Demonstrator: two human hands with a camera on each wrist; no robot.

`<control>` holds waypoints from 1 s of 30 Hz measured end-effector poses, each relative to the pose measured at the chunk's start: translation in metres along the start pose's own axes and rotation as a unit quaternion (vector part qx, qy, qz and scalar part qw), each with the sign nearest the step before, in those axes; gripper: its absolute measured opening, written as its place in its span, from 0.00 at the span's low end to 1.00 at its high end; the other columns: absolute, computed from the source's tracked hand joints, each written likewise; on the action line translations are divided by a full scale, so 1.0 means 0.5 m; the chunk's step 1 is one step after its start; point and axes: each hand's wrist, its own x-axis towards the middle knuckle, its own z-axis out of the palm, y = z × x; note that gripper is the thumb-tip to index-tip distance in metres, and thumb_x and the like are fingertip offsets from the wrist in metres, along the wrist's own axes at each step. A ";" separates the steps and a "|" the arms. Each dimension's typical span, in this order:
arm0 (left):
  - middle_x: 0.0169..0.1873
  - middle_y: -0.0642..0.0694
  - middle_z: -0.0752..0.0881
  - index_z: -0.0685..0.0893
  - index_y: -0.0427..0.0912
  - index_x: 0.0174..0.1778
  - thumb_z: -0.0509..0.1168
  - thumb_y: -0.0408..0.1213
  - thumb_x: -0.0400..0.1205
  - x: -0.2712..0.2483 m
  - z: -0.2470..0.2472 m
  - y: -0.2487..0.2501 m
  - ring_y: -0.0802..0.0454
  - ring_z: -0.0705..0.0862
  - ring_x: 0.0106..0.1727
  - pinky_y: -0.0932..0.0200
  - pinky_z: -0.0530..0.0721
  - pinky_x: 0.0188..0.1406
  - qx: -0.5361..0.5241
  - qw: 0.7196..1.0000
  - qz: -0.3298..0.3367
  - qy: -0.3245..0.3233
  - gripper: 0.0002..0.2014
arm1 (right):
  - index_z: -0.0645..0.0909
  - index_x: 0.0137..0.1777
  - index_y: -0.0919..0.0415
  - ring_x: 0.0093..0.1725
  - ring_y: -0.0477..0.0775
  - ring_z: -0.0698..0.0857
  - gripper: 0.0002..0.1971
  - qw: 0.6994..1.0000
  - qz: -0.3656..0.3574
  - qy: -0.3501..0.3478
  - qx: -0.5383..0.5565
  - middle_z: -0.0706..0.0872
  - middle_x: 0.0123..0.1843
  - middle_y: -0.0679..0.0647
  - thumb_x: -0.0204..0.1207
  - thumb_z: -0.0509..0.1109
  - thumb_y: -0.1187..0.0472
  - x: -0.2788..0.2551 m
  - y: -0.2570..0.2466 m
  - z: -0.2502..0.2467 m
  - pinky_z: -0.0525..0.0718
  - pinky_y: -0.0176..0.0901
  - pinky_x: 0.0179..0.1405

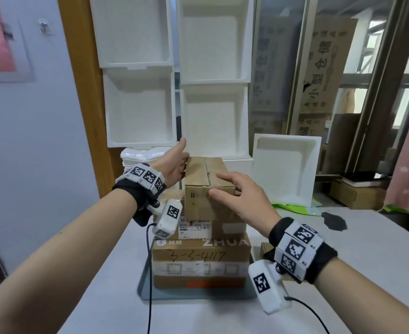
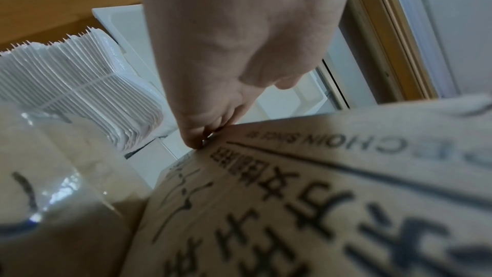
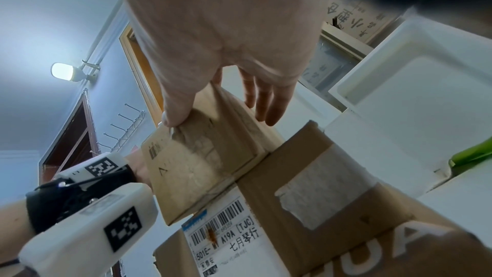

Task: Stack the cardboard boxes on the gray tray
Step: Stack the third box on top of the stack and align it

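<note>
White foam trays point(image 1: 138, 104) are stacked upright against the far wall behind a pale table point(image 1: 343, 237), where a pile of white pouches point(image 1: 136, 157) also lies; on the table the gray tray point(image 1: 145, 285) is seen, its rim showing left of the load; on it the bottom box point(image 1: 198, 261), marked 3-3-417, is set flat, presumably as the widest base; the middle box point(image 1: 232, 227), labelled and taped, is laid on that; the top box point(image 1: 205, 189), the smallest, stands on the middle one, toward its left side, with its near end overhanging in the right wrist view; it is steadied from both sides, probably so that it can be squared before release; the left hand point(image 1: 174, 165) is laid against its left face, thumb raised, and the fingertips point(image 2: 195, 142) are pressed together at a far edge; the right hand point(image 1: 242, 196) is laid over the top right, fingers nearly straight and slightly spread, thumb held to the near face; a small box point(image 1: 266, 248) remains on the table, largely hidden by the right wrist, so stacking is judged unfinished.
</note>
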 end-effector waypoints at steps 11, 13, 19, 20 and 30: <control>0.45 0.48 0.76 0.66 0.32 0.78 0.43 0.64 0.85 0.000 -0.014 -0.002 0.50 0.73 0.50 0.53 0.74 0.62 0.003 1.000 0.019 0.001 0.39 | 0.77 0.75 0.45 0.68 0.43 0.76 0.28 0.999 -0.021 -0.011 0.031 0.78 0.74 0.44 0.75 0.74 0.44 0.013 0.005 0.005 0.78 0.40 0.66; 0.44 0.49 0.78 0.68 0.34 0.78 0.42 0.62 0.86 -0.007 -0.013 -0.001 0.52 0.76 0.54 0.51 0.72 0.69 0.013 1.000 0.027 0.007 0.37 | 0.78 0.75 0.46 0.69 0.44 0.77 0.28 0.999 -0.022 -0.010 0.039 0.79 0.75 0.44 0.75 0.74 0.44 0.013 0.005 0.009 0.78 0.40 0.66; 0.50 0.48 0.81 0.81 0.41 0.49 0.43 0.61 0.86 -0.018 -0.017 0.003 0.50 0.79 0.59 0.52 0.74 0.70 0.008 1.000 0.014 0.010 0.30 | 0.78 0.75 0.44 0.71 0.47 0.77 0.29 0.998 -0.020 -0.009 0.054 0.80 0.74 0.45 0.74 0.75 0.43 0.022 0.006 0.003 0.76 0.44 0.71; 0.49 0.47 0.79 0.80 0.40 0.47 0.43 0.61 0.86 -0.019 -0.021 0.004 0.49 0.76 0.61 0.53 0.74 0.68 -0.004 1.000 0.010 0.011 0.30 | 0.77 0.75 0.44 0.72 0.48 0.78 0.30 0.998 -0.015 -0.005 0.061 0.81 0.74 0.45 0.73 0.75 0.42 0.026 0.008 -0.001 0.77 0.48 0.73; 0.83 0.42 0.61 0.55 0.34 0.84 0.47 0.63 0.85 -0.061 -0.077 -0.006 0.47 0.63 0.82 0.49 0.60 0.82 -0.079 0.996 0.032 0.035 0.40 | 0.79 0.75 0.54 0.69 0.48 0.82 0.27 0.994 0.032 0.036 0.095 0.85 0.70 0.49 0.75 0.77 0.57 0.056 0.047 -0.047 0.77 0.51 0.75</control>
